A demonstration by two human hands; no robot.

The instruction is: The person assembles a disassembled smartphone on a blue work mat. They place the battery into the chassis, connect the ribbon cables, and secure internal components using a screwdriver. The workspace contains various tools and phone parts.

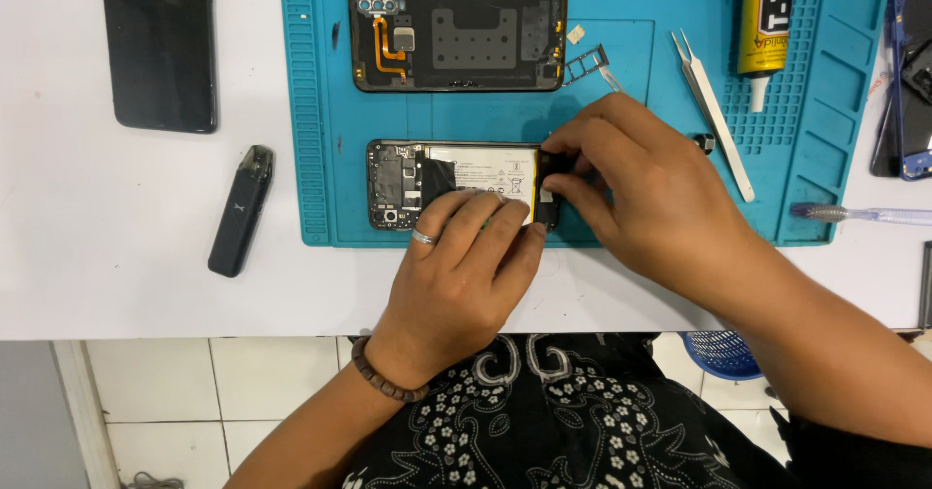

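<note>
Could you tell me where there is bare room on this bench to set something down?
Free patches: white table left of the small black device, below the dark phone, and the mat strip between back cover and opened phone. Crowded: around left hand, right hand, tweezers and glue tube.

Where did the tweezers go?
The tweezers lie on the blue mat, up right of the right hand, beside the yellow glue tube.

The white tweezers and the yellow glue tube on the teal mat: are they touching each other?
Apart. The head view shows bare teal mat between the white tweezers and the yellow glue tube.
</note>
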